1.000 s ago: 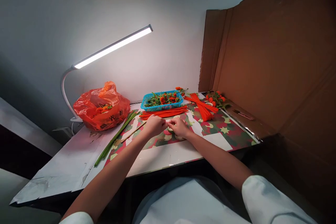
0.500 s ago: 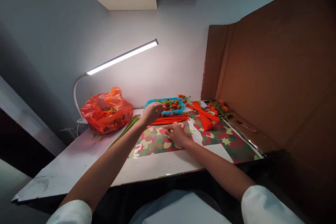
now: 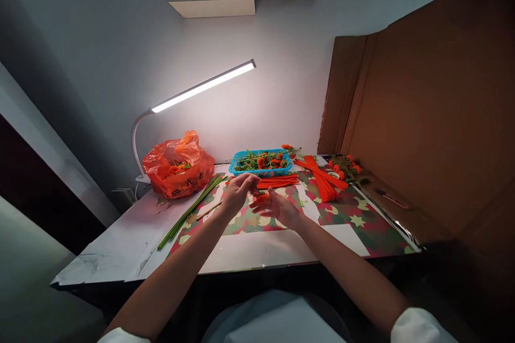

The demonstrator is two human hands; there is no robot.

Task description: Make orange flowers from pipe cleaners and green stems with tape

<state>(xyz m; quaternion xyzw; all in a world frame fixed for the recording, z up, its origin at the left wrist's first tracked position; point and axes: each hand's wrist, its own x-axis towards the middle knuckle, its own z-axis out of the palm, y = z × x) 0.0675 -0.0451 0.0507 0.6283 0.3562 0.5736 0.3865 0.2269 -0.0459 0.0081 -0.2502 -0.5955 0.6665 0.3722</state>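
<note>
One left hand (image 3: 238,193) pinches a fuzzy orange flower (image 3: 263,198) at the open right hand (image 3: 282,211), mid-frame; black “光” (image 3: 189,183) marks a red plastic bag (image 3: 155,165), centre left.

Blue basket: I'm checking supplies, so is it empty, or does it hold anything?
Not empty: the blue basket holds orange flowers and green stems, visible through its open top.

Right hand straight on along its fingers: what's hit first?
Likely the left hand, opposite it, though depth is unclear; the right hand has an orange flower at its fingers.
</note>
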